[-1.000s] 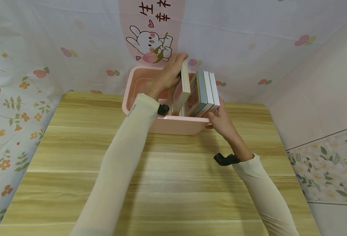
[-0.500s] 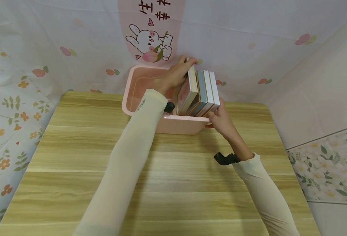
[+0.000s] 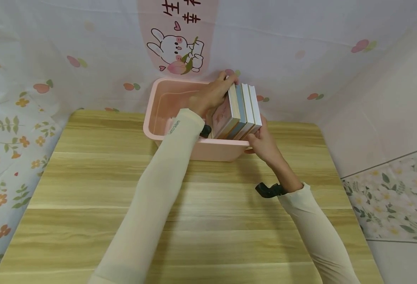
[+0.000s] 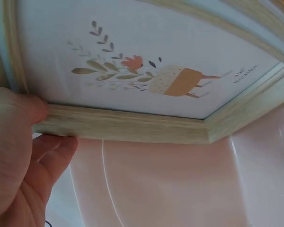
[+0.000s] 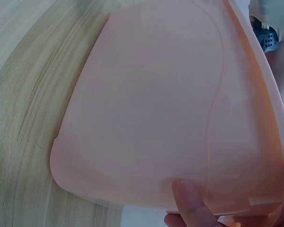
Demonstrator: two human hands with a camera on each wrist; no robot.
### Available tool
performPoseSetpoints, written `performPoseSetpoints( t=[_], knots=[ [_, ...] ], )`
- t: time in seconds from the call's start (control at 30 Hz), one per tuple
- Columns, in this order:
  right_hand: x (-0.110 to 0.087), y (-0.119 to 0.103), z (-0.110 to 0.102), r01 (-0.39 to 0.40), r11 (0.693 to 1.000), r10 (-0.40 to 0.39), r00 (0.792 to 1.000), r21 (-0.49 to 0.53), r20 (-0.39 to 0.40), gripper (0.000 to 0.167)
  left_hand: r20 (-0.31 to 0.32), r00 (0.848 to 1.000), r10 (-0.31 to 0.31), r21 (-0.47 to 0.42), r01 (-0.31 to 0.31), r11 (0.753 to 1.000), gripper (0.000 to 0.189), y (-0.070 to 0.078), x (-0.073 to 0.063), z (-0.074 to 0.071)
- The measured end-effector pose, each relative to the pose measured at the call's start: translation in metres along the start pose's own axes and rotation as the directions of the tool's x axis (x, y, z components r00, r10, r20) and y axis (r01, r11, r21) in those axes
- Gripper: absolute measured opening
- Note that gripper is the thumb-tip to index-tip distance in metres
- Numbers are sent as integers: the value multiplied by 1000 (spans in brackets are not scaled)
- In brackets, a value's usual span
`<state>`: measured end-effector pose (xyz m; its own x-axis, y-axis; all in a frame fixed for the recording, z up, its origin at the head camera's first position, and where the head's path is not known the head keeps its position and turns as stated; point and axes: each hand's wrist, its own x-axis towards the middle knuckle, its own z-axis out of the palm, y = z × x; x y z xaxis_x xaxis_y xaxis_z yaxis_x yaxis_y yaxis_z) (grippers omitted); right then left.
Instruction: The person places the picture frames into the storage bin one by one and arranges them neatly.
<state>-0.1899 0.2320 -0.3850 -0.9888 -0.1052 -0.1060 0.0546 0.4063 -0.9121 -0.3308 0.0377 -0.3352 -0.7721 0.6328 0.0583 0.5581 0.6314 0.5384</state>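
Note:
A pink plastic bin (image 3: 217,152) stands at the back of the table. Several picture frames (image 3: 245,106) stand on edge, side by side, in its right half. My left hand (image 3: 212,94) pinches the edge of the leftmost one, a wood-look picture frame (image 4: 128,124) with a flower-and-pot print behind its pane. In the head view this frame rests against its neighbour, a blue-grey one. At the bin's front right corner, my right hand (image 3: 265,146) grips the rim; its fingers (image 5: 189,201) lie against the bin wall in the right wrist view. Its palm is hidden there.
The bin's left half shows bare floor (image 3: 166,102). A wood-grain table (image 3: 226,221) stretches in front of it. Directly behind hangs a printed cloth (image 3: 286,47), and a tiled wall (image 3: 389,189) borders the right side.
My left hand has moved right with the wood-look picture frame, closing the gap to the other frames. The right hand has kept its place on the bin.

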Motion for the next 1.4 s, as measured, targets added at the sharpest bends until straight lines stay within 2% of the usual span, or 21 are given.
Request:
performPoseSetpoints(
  t=[0.07, 0.1, 0.17, 0.23, 0.3, 0.37, 0.4, 0.5, 0.57, 0.8, 1.03, 1.17, 1.4],
  knots=[
    [-1, 0, 0, -1, 1000, 1, 1000, 0, 3, 75, 20, 999, -36, -41, 37, 998, 33, 1, 0, 0],
    [-1, -1, 0, -1, 1000, 1, 1000, 3, 4, 75, 40, 996, -75, -89, 79, 993, 35, 2, -1, -1],
    [0, -1, 1, 2, 1000, -2, 1000, 13, 11, 75, 59, 987, -151, -189, 160, 969, 43, 3, -2, -4],
    [1, -1, 1, 4, 1000, -4, 1000, 19, 19, 75, 54, 982, -179, -216, 186, 959, 48, 4, -4, -7],
    [2, -1, 1, 4, 1000, -5, 1000, 22, 26, 76, 41, 984, -174, -178, 178, 968, 42, 5, -5, -11],
    [2, -1, 1, 2, 1000, -3, 999, 23, 33, 76, 17, 994, -104, -62, 105, 993, 35, 5, -5, -13],
    [3, -1, 1, 2, 1000, -3, 999, 22, 34, 76, 16, 997, -79, -10, 79, 997, 33, 5, -5, -14],
    [3, -1, 0, 2, 1000, -3, 999, 26, 41, 75, 33, 998, -52, 53, 50, 997, 34, 6, -3, -16],
    [4, 0, -1, 6, 999, -8, 999, 33, 47, 74, 45, 997, -56, 75, 52, 996, 35, 7, -3, -16],
    [5, 1, -2, 6, 1000, -8, 998, 30, 56, 74, 51, 995, -80, 83, 76, 994, 40, 8, -10, -22],
    [7, 4, -8, 5, 1000, -6, 999, 8, 41, 73, 33, 988, -150, 80, 147, 986, 53, 7, -27, -38],
    [8, 7, -11, 18, 1000, -18, 999, 1, 27, 73, 0, 988, -152, 67, 152, 986, 52, -1, -40, -47],
    [8, 13, -18, 14, 1000, -14, 1000, -1, 27, 74, -93, 983, -156, 50, 161, 986, 51, -29, -74, -54]
  ],
)
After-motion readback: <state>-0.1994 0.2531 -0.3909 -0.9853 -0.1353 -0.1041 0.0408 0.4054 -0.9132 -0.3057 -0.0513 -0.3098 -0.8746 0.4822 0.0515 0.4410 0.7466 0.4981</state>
